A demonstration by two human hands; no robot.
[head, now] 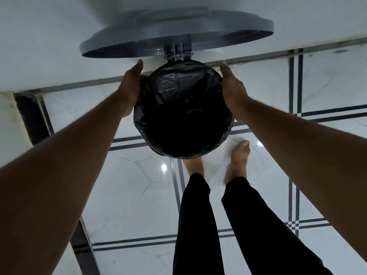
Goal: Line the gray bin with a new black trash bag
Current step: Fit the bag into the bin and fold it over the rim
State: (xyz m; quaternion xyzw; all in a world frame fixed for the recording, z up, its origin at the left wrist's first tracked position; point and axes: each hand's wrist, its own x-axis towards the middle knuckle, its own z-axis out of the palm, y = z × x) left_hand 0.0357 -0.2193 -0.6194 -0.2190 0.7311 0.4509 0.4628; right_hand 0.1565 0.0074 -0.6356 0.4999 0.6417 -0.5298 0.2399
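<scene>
both hands' grip, left hand (130,92) and right hand (234,92), clasping black bag (178,86) over bin rim, lid (176,30) up

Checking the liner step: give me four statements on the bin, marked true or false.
1. The lid is up. True.
2. The bag covers the bin's mouth and rim. True.
3. Only the left hand is at the rim. False: the right hand is at the opposite side too.
4. The person wears shoes. False: the foot beside the bin is bare.
</scene>
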